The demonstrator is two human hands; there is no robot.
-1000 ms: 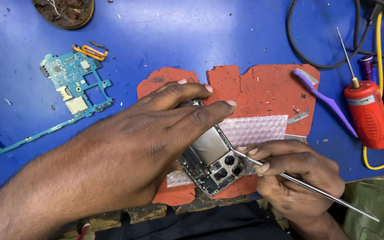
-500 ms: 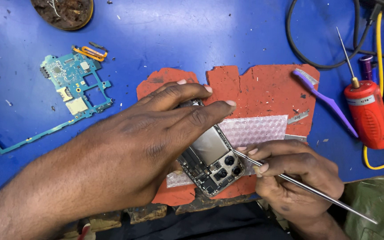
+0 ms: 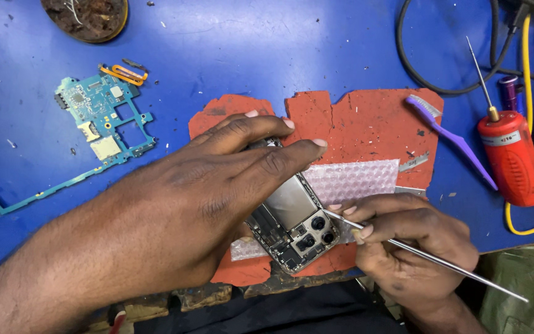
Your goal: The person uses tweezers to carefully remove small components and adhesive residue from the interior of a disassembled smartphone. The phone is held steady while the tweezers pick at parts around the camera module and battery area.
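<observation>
While the left hand lies flat and spread over the opened phone, pinning it down, the right hand pinches thin metal tweezers, their tip touching the phone's edge beside the camera lenses. That phone rests on bubble wrap over a torn red mat on the blue table. Well apart to the left lies a teal circuit board; to the right, a purple brush and a red tool.
</observation>
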